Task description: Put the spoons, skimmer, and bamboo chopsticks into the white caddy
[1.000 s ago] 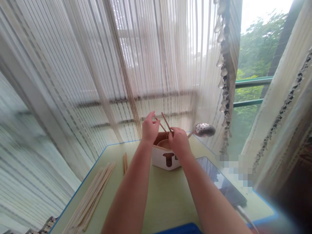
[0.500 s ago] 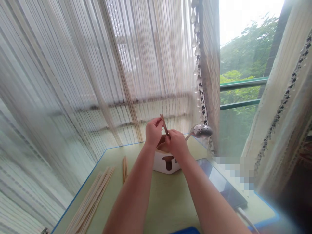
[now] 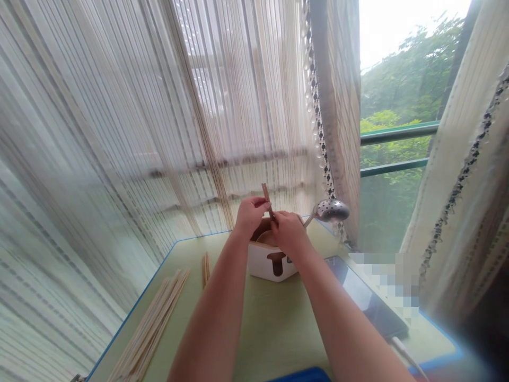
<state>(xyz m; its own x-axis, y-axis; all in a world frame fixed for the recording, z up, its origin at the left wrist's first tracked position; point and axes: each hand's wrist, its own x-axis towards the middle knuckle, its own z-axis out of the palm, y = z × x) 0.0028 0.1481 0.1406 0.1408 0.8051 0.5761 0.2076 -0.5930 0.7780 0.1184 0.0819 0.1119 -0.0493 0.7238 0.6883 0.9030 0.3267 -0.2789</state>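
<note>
Both hands meet over a white utensil holder (image 3: 265, 261) with a brown inside and a brown cut-out on its front. My left hand (image 3: 247, 216) and my right hand (image 3: 289, 234) are both closed round brown chopsticks (image 3: 266, 196) that stand up out of the holder. A perforated metal ladle (image 3: 331, 210) sticks out of the holder to the right, just past my right hand.
The holder stands on a pale green table (image 3: 274, 323) with a blue edge. A small pair of chopsticks (image 3: 205, 268) and a long bundle of pale chopsticks (image 3: 153, 326) lie at left. A dark phone (image 3: 368, 300) with a cable lies at right. Striped curtains (image 3: 159, 116) hang behind.
The two chopsticks that were spread apart are now held together. My left hand went from partly open beside them to closed on them. The view has shifted a little.
</note>
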